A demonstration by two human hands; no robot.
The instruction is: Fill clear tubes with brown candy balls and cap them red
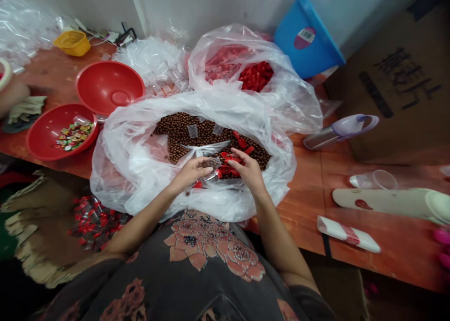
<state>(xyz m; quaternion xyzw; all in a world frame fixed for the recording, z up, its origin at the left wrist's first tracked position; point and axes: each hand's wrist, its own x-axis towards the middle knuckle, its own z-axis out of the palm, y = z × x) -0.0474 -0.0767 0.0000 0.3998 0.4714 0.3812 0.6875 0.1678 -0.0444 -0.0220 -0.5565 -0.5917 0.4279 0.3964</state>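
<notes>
My left hand [189, 174] pinches a small clear plastic container [214, 162] between thumb and fingers, over the near side of a large white plastic bag [123, 180]. Facing it, my right hand [251, 172] has its thumb and fingers closed on a red plastic cap [232, 158], partly hidden by the fingers. Small round brown balls [183, 138] fill the bag's opening. On them lie more red pieces [241, 140] and a few clear containers [192, 130]. Another clear container with a red end sits just below my hands.
Behind stand a bag of red pieces [258, 75], clear containers [158, 61] and a blue bucket [305, 37]. Two red bowls [108, 84] are at left, one holding small colourful pieces. At right are a cardboard box [393, 86] and bottles [379, 204]. Red-capped containers [94, 222] fill a carton below.
</notes>
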